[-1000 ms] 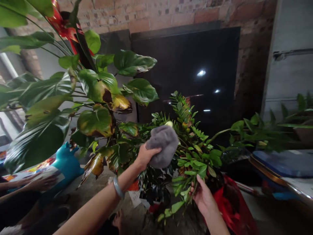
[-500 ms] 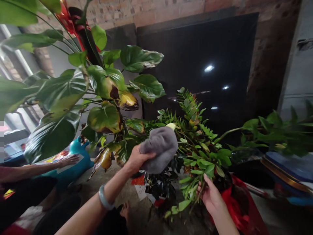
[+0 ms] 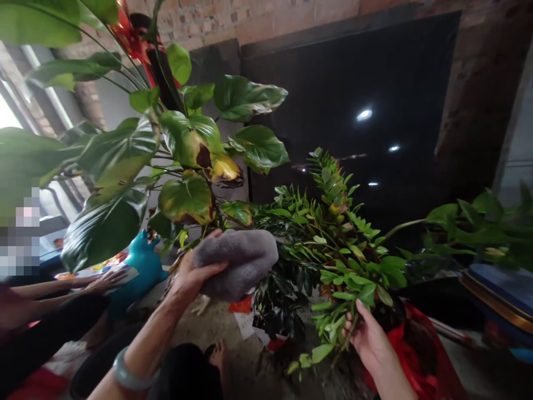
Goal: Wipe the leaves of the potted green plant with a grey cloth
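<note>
My left hand (image 3: pixel 187 280), with a pale bangle (image 3: pixel 132 369) on its wrist, grips a bunched grey cloth (image 3: pixel 239 264). The cloth is in mid-air, in front of the lower leaves of a large broad-leaved plant (image 3: pixel 187 197). Some of those leaves are yellowed with brown edges. My right hand (image 3: pixel 368 336) is closed on a drooping stem (image 3: pixel 352 332) of a bushy plant with small glossy leaves (image 3: pixel 353 280). The ends of its fingers are partly hidden behind the stem. Red wrapping (image 3: pixel 420 350) surrounds the base of this plant.
At the left, another person's hands (image 3: pixel 97 283) rest by a teal animal-shaped object (image 3: pixel 144 258). A small dark-leaved plant (image 3: pixel 277 311) stands on the floor between my arms. Behind is a dark glossy panel (image 3: pixel 325 100) against brick. Stacked blue-and-gold items (image 3: pixel 497 283) sit at the right.
My left hand has moved left and toward me with the grey cloth, away from the bushy plant. My right hand keeps its hold on the stem. The whole view has shifted slightly.
</note>
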`<state>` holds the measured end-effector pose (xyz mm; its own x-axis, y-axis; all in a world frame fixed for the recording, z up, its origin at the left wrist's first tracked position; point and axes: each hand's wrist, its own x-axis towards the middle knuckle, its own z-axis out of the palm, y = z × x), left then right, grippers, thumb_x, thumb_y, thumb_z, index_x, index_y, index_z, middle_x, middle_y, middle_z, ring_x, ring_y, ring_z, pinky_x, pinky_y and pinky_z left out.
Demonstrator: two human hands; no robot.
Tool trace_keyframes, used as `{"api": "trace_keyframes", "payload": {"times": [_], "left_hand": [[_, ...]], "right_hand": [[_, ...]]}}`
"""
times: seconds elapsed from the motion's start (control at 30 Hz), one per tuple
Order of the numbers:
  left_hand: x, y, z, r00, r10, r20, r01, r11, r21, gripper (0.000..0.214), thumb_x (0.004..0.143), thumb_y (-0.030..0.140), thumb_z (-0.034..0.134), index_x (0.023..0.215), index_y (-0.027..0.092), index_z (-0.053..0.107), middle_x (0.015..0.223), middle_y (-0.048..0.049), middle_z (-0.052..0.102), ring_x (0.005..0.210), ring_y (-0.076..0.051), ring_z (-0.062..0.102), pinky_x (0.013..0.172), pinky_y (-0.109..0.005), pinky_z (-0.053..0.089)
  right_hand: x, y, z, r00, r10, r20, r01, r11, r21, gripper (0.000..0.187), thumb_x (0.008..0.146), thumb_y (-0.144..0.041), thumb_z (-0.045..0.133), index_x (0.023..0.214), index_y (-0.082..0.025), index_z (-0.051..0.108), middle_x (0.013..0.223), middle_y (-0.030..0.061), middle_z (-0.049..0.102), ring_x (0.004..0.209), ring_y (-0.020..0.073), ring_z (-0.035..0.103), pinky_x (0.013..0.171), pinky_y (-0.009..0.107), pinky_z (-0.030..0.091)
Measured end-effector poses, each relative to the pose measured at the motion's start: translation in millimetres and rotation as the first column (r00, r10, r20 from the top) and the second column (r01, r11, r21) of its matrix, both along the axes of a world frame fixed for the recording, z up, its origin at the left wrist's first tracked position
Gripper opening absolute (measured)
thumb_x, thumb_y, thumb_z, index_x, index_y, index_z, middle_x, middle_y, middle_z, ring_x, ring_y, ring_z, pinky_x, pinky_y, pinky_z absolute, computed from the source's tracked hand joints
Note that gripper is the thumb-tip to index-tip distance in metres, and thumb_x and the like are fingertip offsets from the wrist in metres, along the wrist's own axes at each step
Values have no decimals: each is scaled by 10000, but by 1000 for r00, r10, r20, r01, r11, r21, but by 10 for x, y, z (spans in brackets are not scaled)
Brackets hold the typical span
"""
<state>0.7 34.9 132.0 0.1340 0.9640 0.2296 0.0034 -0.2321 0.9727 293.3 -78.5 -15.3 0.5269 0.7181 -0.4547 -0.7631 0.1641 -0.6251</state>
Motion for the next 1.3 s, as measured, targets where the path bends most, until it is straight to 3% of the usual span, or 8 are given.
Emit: {"api": "trace_keyframes", "payload": {"times": [0.2, 0.4, 0.53, 0.63, 0.73, 0.93, 1.17, 1.3], "left_hand": [[95, -220, -672, 944, -211, -254, 170, 970, -173, 285, 393, 156, 770, 663, 209, 696, 623, 4, 688, 645, -222, 630, 614, -290, 513], [46, 8, -71, 991, 91, 94, -89, 996, -27, 400, 439, 255, 820, 809, 216, 675, 730, 13, 723, 684, -187, 646, 656, -264, 531], [195, 130, -189, 958, 266, 105, -253, 960, -119, 394, 431, 245, 798, 794, 163, 670, 690, 0, 713, 666, -191, 645, 647, -287, 527], [260, -89, -460, 997, 58, -49, -70, 953, -294, 340, 388, 208, 765, 714, 147, 689, 613, -12, 702, 605, -205, 633, 593, -296, 511], [241, -324, -417, 984, -178, -23, 153, 899, -411, 303, 378, 196, 738, 675, 162, 689, 585, 0, 692, 573, -203, 623, 541, -286, 496], [428, -66, 86, 992, 8, 124, 10, 990, -142, 388, 376, 236, 801, 730, 178, 653, 652, 10, 690, 605, -190, 624, 586, -291, 514], [747, -60, -556, 936, -314, -159, 296, 947, -128, 268, 372, 141, 767, 585, 192, 613, 530, 39, 581, 544, -154, 538, 539, -259, 427], [941, -148, -265, 880, -467, -88, 460, 884, -87, 286, 417, 181, 786, 668, 191, 650, 607, 35, 628, 598, -168, 559, 589, -262, 436]], "right_hand": [[10, -18, -53, 1000, 23, 6, -22, 1000, -13, 414, 470, -353, 843, 681, -192, 524, 444, -52, 565, 375, 111, 506, 355, 221, 420], [28, -39, -1, 999, 10, -31, -11, 1000, -26, 370, 486, -283, 833, 654, -187, 517, 438, -44, 569, 365, 110, 504, 352, 220, 425], [-2, -21, 12, 999, 0, -32, 0, 1000, -20, 388, 467, -304, 840, 660, -188, 524, 441, -40, 572, 367, 115, 506, 353, 225, 428], [-3, -18, -6, 999, 12, -40, -13, 1000, -14, 418, 426, -314, 851, 667, -184, 534, 446, -36, 579, 365, 113, 502, 354, 226, 428], [15, -22, -22, 999, 25, -42, -26, 1000, -9, 430, 425, -305, 856, 682, -194, 530, 451, -48, 584, 367, 115, 509, 355, 223, 420], [-34, -3, 48, 999, -18, -44, 18, 1000, -14, 421, 444, -307, 840, 693, -201, 518, 427, -52, 576, 356, 113, 505, 351, 213, 416], [-73, 8, 56, 998, -42, -50, 44, 999, 30, 406, 416, -290, 846, 680, -189, 556, 458, -35, 607, 379, 114, 526, 369, 215, 434], [-52, 0, 51, 998, -35, -56, 38, 998, 58, 449, 334, -311, 872, 627, -184, 556, 446, -39, 599, 378, 116, 523, 371, 225, 436]]}}
